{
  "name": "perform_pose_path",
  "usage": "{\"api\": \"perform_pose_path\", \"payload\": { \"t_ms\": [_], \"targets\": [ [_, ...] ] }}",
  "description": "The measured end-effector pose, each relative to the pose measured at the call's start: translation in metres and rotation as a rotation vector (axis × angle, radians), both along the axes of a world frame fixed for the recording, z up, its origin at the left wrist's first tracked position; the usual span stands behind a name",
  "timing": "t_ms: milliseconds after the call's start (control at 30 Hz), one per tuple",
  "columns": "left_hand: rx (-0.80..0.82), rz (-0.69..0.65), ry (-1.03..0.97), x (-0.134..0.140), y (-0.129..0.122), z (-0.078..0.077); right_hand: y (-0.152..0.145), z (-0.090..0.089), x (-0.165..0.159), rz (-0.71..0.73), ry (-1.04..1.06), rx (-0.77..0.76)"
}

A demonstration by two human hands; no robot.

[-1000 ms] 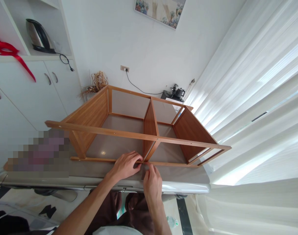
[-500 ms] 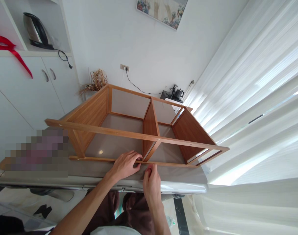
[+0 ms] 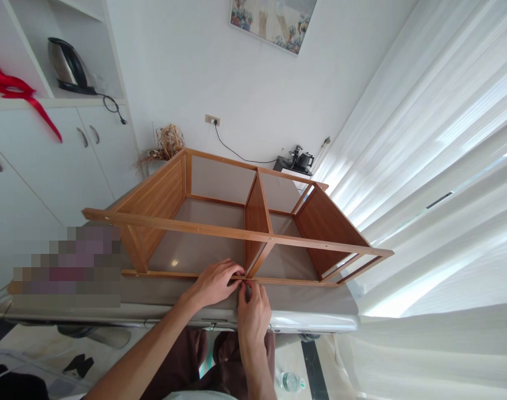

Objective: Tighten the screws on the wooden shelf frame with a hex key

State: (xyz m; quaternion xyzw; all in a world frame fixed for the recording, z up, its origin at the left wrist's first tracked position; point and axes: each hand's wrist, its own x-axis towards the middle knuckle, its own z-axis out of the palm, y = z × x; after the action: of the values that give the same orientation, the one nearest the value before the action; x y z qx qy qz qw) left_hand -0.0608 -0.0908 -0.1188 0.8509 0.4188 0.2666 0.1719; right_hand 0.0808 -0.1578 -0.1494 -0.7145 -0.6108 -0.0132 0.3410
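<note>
A brown wooden shelf rack (image 3: 220,226) lies on its side on the grey tabletop (image 3: 307,297), its slatted panels standing upright between long rails. My left hand (image 3: 218,282) curls around the near bottom rail, just left of where the middle panel (image 3: 257,208) meets it. At that same joint, from the front, my right hand (image 3: 254,311) has its thumb and fingertips drawn together against the rail. Whatever small thing those right fingers may hold is hidden from me.
A blurred-out patch (image 3: 70,269) covers something at the table's left end. Behind are a white cabinet (image 3: 32,150) with a kettle (image 3: 68,64), dried plants (image 3: 168,141) and a small black stand (image 3: 293,166). White curtains (image 3: 437,194) hang right; a plastic bottle (image 3: 291,382) is on the floor.
My right hand has shifted slightly left and its fingertips now meet the rail at the middle joint, close to my left hand. The left hand stays on the rail; the view tilts slightly.
</note>
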Motion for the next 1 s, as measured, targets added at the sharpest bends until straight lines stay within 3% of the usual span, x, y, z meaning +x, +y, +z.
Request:
{"api": "perform_pose_path", "payload": {
  "t_ms": [300,1000],
  "targets": [
    [-0.017,-0.001,-0.016,-0.0021,0.0024,-0.0041,0.0066,0.0003,-0.0055,-0.08,0.057,0.002],
    [0.024,0.015,-0.02,-0.0019,0.0002,-0.003,0.0026,0.0054,-0.0044,-0.049,0.026,0.006]
  ]
}}
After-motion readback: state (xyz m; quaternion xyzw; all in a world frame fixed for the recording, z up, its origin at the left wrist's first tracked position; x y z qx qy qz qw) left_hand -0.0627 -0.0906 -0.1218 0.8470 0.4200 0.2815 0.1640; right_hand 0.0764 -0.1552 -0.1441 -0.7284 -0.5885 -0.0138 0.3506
